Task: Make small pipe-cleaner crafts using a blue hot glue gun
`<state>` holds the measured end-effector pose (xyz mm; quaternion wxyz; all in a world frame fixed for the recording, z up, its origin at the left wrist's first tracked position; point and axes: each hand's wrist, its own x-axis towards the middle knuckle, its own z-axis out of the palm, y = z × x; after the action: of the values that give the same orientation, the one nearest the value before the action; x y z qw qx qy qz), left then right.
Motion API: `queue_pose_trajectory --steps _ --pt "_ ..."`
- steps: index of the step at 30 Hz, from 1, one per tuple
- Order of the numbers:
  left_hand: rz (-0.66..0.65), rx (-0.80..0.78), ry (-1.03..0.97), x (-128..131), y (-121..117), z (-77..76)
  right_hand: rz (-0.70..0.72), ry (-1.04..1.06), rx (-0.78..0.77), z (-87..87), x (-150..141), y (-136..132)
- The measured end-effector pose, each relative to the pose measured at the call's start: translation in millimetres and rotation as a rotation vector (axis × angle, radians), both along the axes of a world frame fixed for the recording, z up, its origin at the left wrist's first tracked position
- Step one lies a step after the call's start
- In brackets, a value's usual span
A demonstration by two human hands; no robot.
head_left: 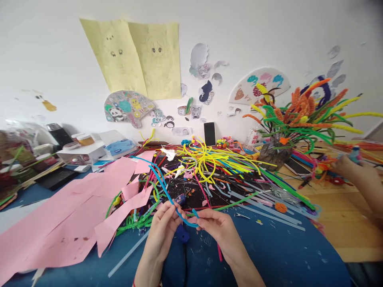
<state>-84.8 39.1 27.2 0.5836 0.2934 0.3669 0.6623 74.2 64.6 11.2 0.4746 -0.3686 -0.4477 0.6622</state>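
Both hands pinch one blue pipe cleaner [164,184] above the front of the table. My left hand [165,223] grips it part way along, and its long free length runs up and away to the left. Near its bent end, my right hand [216,228] has thumb and forefinger closed on it. Between the hands the pipe cleaner sags in a shallow curve, with a short tip turned up by the right fingers. Just below and behind them lies a blue glue gun [182,235], partly hidden by the left hand, with a dark cord.
Pink paper sheets [74,211] cover the left side. Yellow pipe cleaners [206,159] heap at the back. Translucent glue sticks [269,213] lie to the right. A vase of pipe-cleaner stems [275,153] stands back right, near another person's hand [347,167]. A phone [210,134] leans against the wall.
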Motion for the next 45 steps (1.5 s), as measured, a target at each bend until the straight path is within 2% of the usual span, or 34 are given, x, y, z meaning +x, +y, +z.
queue_pose_trajectory --steps 6,12,20,24,29,34,40,45 --pt "-0.166 -0.016 0.169 -2 -1 -0.2 0.027 -0.022 0.035 10.0 2 3" --pt "-0.237 -0.037 0.254 -2 1 -2.3 0.058 -0.002 0.045 6.2 -1 11" --pt "-0.183 -0.048 0.236 2 6 -7.6 0.018 0.067 -0.018 5.4 -10 16" --pt "-0.074 -0.025 0.22 5 6 -9.4 0.037 0.072 -0.034 6.6 -9 13" --pt "0.05 0.008 0.199 7 5 -13.8 0.033 0.0 0.066 -0.7 -9 6" --pt "0.078 -0.019 0.193 6 7 -18.6 -0.031 -0.115 0.143 -2.0 -13 1" --pt "0.101 -0.019 0.205 5 9 -24.9 0.004 -0.139 0.174 -3.8 -14 4" --pt "0.136 -0.01 0.221 4 9 -29.4 0.038 -0.17 0.259 -3.5 -13 7"
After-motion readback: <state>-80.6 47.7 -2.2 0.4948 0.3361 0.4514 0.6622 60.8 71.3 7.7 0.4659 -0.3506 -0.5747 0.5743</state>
